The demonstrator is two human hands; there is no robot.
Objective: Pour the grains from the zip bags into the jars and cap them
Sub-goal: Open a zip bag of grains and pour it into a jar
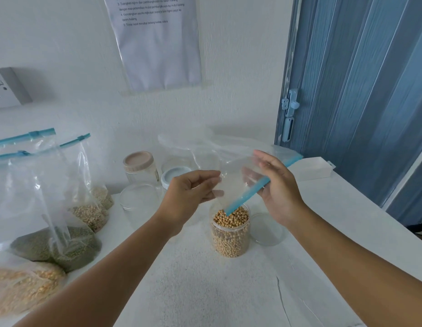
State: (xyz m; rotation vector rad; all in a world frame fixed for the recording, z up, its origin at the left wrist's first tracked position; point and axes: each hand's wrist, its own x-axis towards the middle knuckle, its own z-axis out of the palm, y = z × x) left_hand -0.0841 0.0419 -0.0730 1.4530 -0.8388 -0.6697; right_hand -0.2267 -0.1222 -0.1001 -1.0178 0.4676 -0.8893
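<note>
Both hands, left point(190, 192) and right point(279, 193), are pinching an emptied clear zip bag point(231, 161), blue strip tilting into the bean-filled open jar point(230, 232), which is standing mid-table point(205, 291) before a white wall point(229, 67).
</note>
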